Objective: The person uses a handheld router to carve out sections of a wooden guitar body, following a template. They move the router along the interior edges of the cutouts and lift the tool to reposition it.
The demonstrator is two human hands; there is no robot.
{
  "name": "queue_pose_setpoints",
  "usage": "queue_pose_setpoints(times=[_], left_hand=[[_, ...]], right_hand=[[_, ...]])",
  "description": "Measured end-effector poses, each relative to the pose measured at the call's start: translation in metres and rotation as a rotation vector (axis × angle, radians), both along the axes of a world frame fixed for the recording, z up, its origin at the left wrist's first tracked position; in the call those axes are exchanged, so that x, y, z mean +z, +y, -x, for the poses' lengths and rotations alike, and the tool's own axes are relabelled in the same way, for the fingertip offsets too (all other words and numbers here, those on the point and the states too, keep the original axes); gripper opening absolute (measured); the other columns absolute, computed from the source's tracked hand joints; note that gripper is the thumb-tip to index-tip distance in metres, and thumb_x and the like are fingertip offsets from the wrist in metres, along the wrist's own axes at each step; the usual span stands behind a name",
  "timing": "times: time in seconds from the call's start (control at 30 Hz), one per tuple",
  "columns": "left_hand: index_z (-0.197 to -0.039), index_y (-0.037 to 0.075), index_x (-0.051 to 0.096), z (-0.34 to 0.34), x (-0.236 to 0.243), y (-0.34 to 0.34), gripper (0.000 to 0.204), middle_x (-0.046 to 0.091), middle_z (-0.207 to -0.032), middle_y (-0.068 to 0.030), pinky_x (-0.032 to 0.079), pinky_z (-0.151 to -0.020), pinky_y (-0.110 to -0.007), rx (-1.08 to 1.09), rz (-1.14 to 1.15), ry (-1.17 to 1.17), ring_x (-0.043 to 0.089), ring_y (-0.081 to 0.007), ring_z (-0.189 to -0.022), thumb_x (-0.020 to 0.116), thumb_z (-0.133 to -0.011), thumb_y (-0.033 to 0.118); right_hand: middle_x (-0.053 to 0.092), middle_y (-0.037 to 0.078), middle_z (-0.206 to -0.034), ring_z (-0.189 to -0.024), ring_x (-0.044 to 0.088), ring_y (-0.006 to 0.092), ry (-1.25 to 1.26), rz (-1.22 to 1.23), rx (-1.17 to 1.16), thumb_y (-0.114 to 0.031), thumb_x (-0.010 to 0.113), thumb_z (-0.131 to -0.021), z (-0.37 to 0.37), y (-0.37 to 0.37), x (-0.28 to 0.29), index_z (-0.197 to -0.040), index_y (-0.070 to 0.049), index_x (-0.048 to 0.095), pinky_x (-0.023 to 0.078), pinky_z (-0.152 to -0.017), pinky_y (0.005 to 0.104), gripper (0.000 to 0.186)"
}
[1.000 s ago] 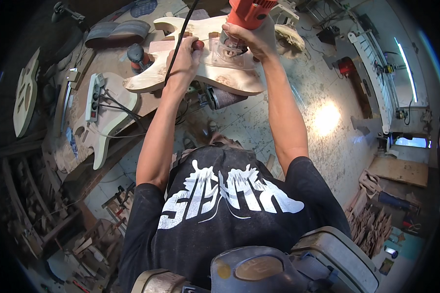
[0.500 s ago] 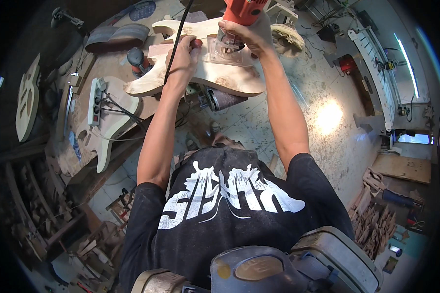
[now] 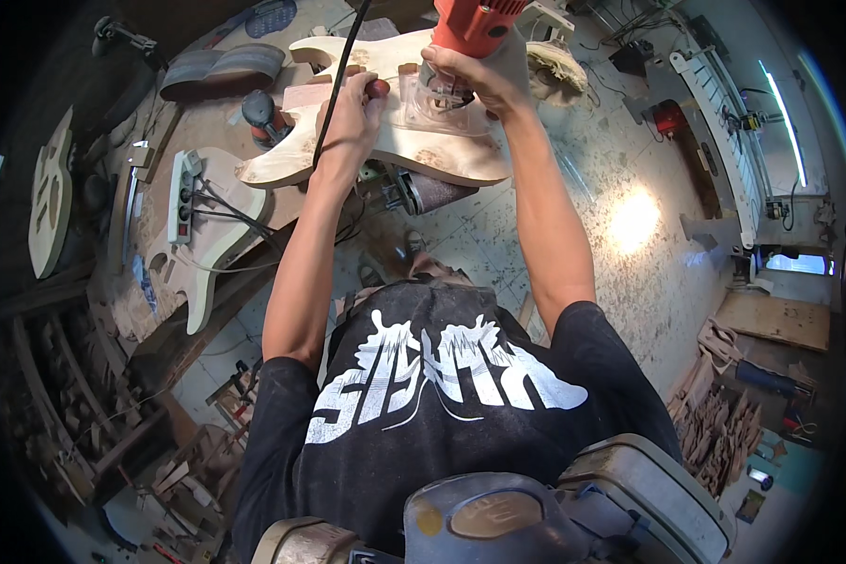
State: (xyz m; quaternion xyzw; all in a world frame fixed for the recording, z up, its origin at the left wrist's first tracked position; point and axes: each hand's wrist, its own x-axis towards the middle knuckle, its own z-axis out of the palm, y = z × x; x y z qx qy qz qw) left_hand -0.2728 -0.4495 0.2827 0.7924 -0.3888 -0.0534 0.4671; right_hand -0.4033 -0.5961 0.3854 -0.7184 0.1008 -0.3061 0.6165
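A pale wooden guitar body (image 3: 423, 146) lies flat at the top of the view, with hollows cut into its middle. My right hand (image 3: 487, 83) is wrapped round the lower part of a red router (image 3: 475, 23), which stands upright on the body on a clear base plate (image 3: 421, 115). My left hand (image 3: 350, 120) is closed at the middle of the body, its fingers round a small red knob (image 3: 377, 88). What the knob belongs to is hidden. A black cable (image 3: 340, 80) runs down across the body beside my left wrist.
A power tool (image 3: 261, 113) stands left of the body. A white power strip (image 3: 185, 193) with plugged cords lies on another guitar body (image 3: 226, 240). A sanding drum (image 3: 437, 191) sits below the body's near edge. Curved sanded blocks (image 3: 224, 73) lie at far left.
The router and my right hand have shifted slightly to the right over the guitar body. My left hand stays at the red knob.
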Motion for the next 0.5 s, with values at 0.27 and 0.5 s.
queue_pose_setpoints(times=[0.27,0.5], left_hand=[[-0.131,0.004,0.064,0.002,0.0,0.0,0.039,0.074,-0.112,-0.0235,0.056,-0.088,-0.042,-0.021,-0.005,0.018,0.073,-0.0368,-0.105,0.07,-0.094,0.014],[-0.125,0.003,0.066,0.001,-0.011,-0.006,0.033,0.073,-0.113,-0.022,0.056,-0.091,-0.042,-0.026,0.055,-0.131,0.072,-0.0367,-0.108,0.072,-0.093,0.01]], right_hand=[[0.076,0.009,-0.099,-0.085,0.074,0.0165,-0.042,0.01,-0.024,-0.007,0.083,-0.081,0.004,-0.002,-0.001,-0.107,0.001,0.071,0.06,-0.075,0.0298,0.03],[0.074,0.007,-0.093,-0.079,0.071,0.0143,-0.033,0.081,-0.075,-0.013,0.087,-0.076,0.008,-0.008,-0.003,-0.103,0.0,0.07,0.059,-0.071,0.0286,0.034]])
